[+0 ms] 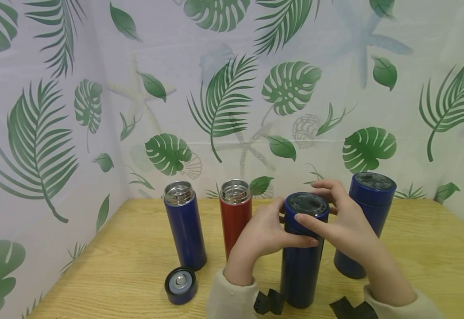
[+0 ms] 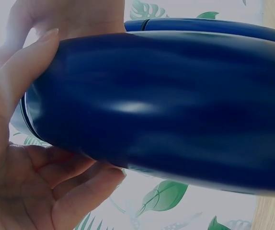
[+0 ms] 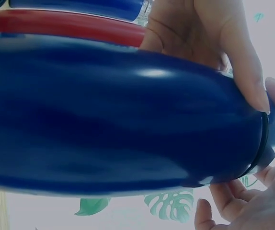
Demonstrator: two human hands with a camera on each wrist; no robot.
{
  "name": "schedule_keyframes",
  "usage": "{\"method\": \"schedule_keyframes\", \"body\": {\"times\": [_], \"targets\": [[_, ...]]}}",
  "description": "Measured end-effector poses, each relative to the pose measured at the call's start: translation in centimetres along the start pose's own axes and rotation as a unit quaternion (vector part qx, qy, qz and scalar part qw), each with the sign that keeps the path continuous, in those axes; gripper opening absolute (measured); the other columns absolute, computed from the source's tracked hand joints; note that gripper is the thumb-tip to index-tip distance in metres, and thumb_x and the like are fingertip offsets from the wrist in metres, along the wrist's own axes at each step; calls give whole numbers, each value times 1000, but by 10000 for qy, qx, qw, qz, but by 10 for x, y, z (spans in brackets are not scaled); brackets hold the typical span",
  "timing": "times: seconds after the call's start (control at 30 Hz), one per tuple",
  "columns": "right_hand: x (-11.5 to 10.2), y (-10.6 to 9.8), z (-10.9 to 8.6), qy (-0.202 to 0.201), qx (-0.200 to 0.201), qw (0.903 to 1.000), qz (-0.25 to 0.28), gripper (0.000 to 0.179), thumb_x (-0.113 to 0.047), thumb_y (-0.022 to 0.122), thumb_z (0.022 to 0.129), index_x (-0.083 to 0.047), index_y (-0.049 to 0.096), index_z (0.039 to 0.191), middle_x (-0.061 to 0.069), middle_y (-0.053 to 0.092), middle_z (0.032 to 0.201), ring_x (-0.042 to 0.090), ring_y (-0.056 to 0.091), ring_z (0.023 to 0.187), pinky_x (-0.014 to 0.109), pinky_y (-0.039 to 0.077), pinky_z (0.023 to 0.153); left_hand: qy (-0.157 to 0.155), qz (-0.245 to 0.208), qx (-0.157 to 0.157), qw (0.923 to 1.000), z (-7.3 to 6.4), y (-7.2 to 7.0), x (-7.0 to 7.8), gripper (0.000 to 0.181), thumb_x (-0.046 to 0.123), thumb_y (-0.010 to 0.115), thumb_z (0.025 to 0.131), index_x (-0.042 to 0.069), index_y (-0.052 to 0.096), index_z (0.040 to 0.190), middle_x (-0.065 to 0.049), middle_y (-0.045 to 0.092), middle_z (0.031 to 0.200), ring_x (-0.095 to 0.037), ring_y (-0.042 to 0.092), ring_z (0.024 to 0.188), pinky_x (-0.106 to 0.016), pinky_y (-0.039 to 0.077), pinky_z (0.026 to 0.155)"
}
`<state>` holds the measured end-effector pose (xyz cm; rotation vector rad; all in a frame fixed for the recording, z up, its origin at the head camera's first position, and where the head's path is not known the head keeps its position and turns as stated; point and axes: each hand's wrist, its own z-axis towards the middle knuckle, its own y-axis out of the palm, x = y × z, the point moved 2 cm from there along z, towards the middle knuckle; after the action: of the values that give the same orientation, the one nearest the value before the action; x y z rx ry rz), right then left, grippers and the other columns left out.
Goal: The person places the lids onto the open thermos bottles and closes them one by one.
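Note:
A dark blue thermos bottle [image 1: 300, 274] stands upright in front of me, its lid [image 1: 307, 204] seated on top. Around the upper body, just below the lid, my left hand [image 1: 261, 232] grips with the thumb across the near side. My right hand [image 1: 347, 223] holds the lid, thumb at its near edge and fingers at the far side. Some fingertips are hidden behind the bottle. In the left wrist view the body [image 2: 166, 105] lies between the left thumb and fingers. The right wrist view shows the dark seam [image 3: 258, 148] between body and lid.
To the left stand an uncapped blue bottle [image 1: 186, 235] and an uncapped red bottle [image 1: 233, 217]. A loose blue lid [image 1: 180, 285] lies inside up on the wooden table [image 1: 108, 266]. Close behind my right hand is another capped blue bottle [image 1: 369, 208]. A leaf-patterned cloth [image 1: 232, 110] hangs behind.

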<state>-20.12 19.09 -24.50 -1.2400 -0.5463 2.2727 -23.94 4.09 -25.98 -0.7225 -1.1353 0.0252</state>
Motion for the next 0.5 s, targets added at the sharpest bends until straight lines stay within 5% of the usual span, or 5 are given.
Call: {"method": "schedule_keyframes", "body": {"times": [0.13,0.33,0.5], "targets": [[2,1,1,-6,-7,10000,-64,64,-26,69,77,-5,34,126,19,47,118,31,44,109,54,35,84,-2,-22,-30,10000,0,0,0,64,32,80,62,20,51,118,10,54,102,-9,53,91,-23,46,72],[3,0,1,-715,-477,9947,570,52,-10,57,85,-8,29,130,16,40,127,33,32,120,60,25,88,35,-58,-84,9999,0,0,-1,64,33,80,63,19,50,118,11,55,101,-9,54,91,-23,46,72],[2,-1,-1,-1070,-583,9879,958,52,0,53,85,-6,29,130,12,43,124,10,39,114,23,29,93,32,-56,8,10000,0,1,0,64,33,81,61,18,52,116,11,56,98,-8,54,88,-23,46,71]]}}
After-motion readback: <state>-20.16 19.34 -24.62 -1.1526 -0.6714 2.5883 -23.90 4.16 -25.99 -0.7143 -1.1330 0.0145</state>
